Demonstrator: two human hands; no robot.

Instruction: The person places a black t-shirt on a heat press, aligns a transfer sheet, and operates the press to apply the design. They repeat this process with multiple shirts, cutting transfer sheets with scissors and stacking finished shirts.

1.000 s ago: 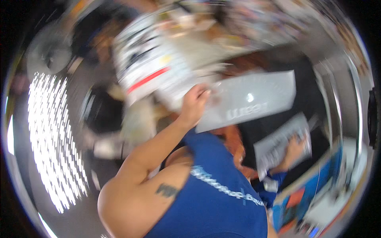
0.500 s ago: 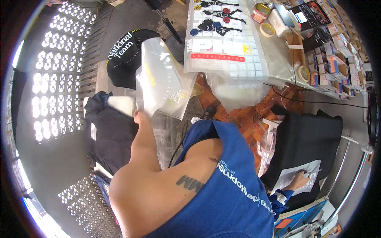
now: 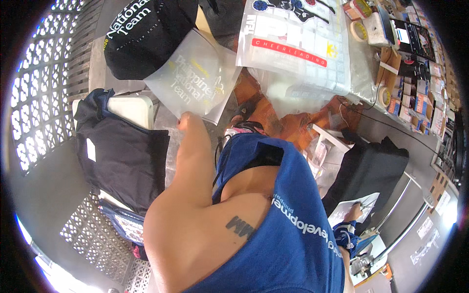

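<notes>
My left hand [image 3: 188,123] reaches forward and pinches the lower edge of a translucent film sheet [image 3: 195,80] with pale printed lettering. The sheet lies tilted, and its upper corner overlaps a black garment [image 3: 146,34] with white print. My right hand [image 3: 353,213] is low at the right, small in view, and grips a white printed sheet [image 3: 349,205] beside a black cloth [image 3: 369,168] spread on a flat stand.
A large clear transfer sheet [image 3: 293,44] with coloured prints covers the table ahead, over orange cloth [image 3: 298,122]. Folded black garments [image 3: 122,156] are stacked on a white chair [image 3: 129,110] at left. Tape rolls [image 3: 360,30] and small boxes [image 3: 415,105] line the right side.
My left hand has carried the translucent sheet left and onward until it overlaps the black printed garment. My right hand still holds the white sheet low at the right.
</notes>
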